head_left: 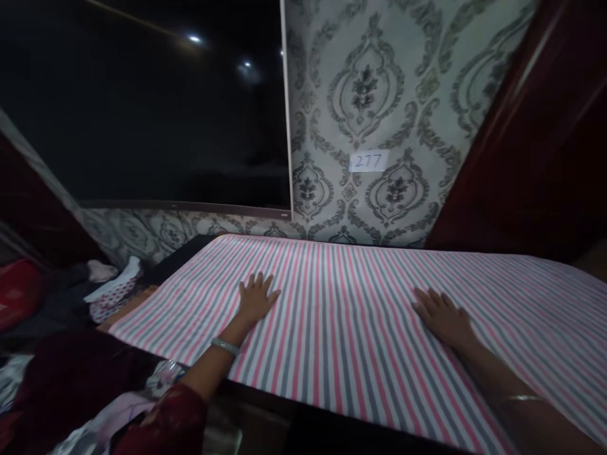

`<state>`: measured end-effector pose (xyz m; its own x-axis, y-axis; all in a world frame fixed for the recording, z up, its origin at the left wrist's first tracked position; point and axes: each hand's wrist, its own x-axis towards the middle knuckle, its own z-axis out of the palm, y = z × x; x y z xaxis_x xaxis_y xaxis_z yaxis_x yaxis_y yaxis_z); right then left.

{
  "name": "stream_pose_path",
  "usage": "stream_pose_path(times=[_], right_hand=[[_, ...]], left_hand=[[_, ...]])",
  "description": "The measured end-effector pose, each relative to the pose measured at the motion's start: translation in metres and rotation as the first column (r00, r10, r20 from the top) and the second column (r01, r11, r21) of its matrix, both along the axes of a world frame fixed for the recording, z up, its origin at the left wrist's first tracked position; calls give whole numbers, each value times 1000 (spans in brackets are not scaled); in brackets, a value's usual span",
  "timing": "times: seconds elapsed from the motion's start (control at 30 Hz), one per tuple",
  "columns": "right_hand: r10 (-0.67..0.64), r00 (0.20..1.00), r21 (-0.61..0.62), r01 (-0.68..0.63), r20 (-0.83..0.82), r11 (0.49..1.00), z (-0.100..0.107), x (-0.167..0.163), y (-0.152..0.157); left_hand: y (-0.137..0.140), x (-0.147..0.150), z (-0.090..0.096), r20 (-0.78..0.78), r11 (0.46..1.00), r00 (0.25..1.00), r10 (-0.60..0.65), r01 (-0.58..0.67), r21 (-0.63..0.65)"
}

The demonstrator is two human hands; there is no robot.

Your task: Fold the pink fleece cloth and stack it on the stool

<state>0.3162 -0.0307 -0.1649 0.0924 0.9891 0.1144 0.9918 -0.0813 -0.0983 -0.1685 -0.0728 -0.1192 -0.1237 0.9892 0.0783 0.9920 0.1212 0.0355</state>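
Both hands are down flat on one cloth here: a broad sheet of pink, grey and white striped fabric [351,316] spread smooth across the worktop, its near edge hanging just over the front. The left hand [256,297] lies palm down on the cloth's left part, fingers spread apart, gripping nothing, with one silver bangle [226,346] on the wrist and a dark red sleeve [165,423] further back. The right hand [443,316] lies palm down on the cloth's right part, well apart from the left, fingers loosely apart too, no grip on the fabric, only pressing on it. One thin bangle [516,399] shows on that forearm.

Behind the worktop, a wall of grey damask-patterned wallpaper [379,95] carries one small white label reading 277 [368,161]. To its left sits one large dark screen [152,101] with two light spots reflected in it. Off the cloth's left end there is a heap of clothing, dim in this light: one white piece with red dots [114,294] is plain enough, and beside it perhaps one red bundle [19,291].
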Motion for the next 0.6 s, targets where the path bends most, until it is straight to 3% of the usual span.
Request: stream_pose_path(times=[0.13,0.4,0.6], right_hand=[[-17,999,4,17,37,1000,-10,-1,5],[-29,999,-31,28,-37,999,-2,-5,15],[-24,995,88,33,-101,996,-28,5,32]], left_hand=[[6,-8,-3,3,1000,1000,5,-5,24],[17,-11,5,49,999,998,33,-31,-36],[27,-40,8,85,987,985,151,-146,-66]])
